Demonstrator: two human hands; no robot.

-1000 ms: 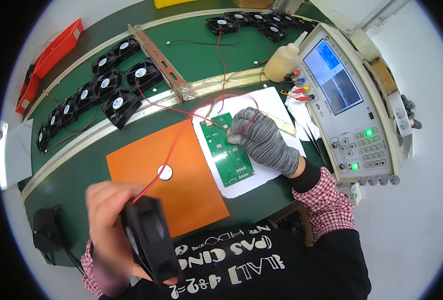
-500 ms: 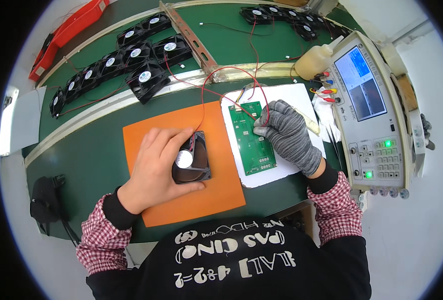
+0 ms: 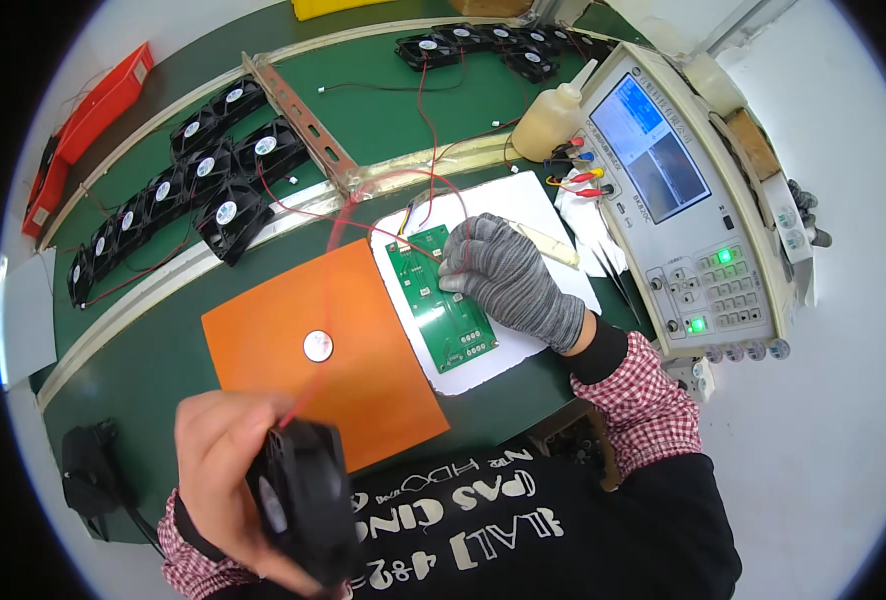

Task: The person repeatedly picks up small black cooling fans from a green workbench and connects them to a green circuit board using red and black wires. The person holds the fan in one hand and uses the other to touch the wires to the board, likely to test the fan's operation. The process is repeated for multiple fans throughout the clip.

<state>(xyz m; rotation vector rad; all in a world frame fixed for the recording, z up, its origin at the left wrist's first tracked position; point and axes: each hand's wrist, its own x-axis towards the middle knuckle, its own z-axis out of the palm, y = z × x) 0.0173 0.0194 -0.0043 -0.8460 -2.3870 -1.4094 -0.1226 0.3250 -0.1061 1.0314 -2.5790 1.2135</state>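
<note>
Black fan [image 3: 313, 500] is tilting on edge at the bottom of the frame, left of centre, in the bare left hand [image 3: 213, 465].

Its blurred plastic frame is running long from upper left to lower right, the pale hub label facing left; thumb and fingers are spreading around it and gripping opposite edges. One red wire [image 3: 337, 232] is rising from its top end; the right hand [image 3: 511, 278], in ribbed grey knit, is pinching red wire between closed fingertips over one rectangular green circuit board [image 3: 435, 305]. One white disc [image 3: 318, 346] is lying on one smooth orange mat [image 3: 263, 345]; nine labelled fans [image 3: 168, 195] are clustering upper left.
</note>
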